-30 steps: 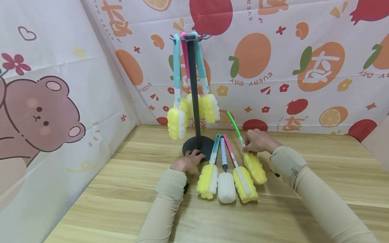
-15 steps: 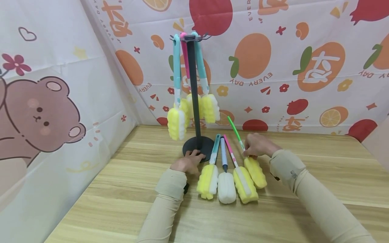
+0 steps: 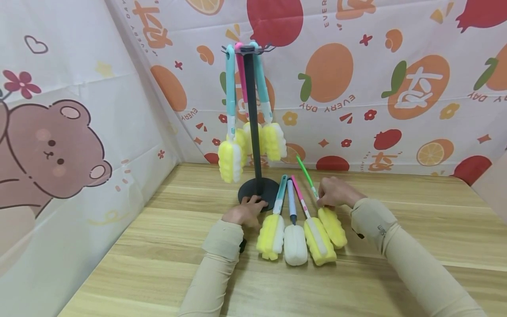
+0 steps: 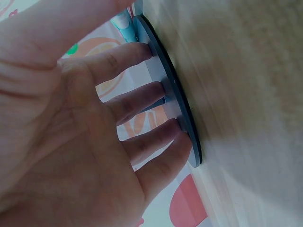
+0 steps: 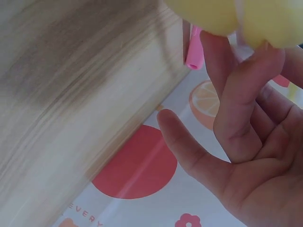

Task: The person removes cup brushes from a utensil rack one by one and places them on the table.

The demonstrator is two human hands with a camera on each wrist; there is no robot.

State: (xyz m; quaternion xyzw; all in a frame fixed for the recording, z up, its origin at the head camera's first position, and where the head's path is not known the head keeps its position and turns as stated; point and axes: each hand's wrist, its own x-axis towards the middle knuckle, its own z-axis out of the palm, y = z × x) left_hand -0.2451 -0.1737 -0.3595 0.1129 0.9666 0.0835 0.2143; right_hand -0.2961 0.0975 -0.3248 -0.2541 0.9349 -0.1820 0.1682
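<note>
My right hand (image 3: 337,192) pinches a green-handled sponge brush (image 3: 332,228) at its neck, just above the yellow sponge; in the right wrist view the thumb and fingers meet beneath that sponge head (image 5: 208,14). Beside it on the table lie a pink-handled sponge brush (image 3: 320,242), a white sponge brush (image 3: 295,245) with a pale blue handle, and a teal-handled one (image 3: 271,237). The fingertips of my left hand (image 3: 246,212) rest on the round black base of a stand (image 3: 247,189). The left wrist view shows those fingers (image 4: 137,99) extended and spread on the base (image 4: 173,90).
Teal-handled (image 3: 229,160) and pink-handled brushes (image 3: 242,72) hang from the stand's top hooks, with another teal one (image 3: 274,141) at the right. Patterned cloth (image 3: 380,26) backs the wooden table (image 3: 416,211); a bear-printed cloth (image 3: 55,145) stands at the left.
My right hand has brought the green-handled brush slightly down and nearer to me, its sponge now close against the pink-handled brush. The left hand and the stand have stayed put.
</note>
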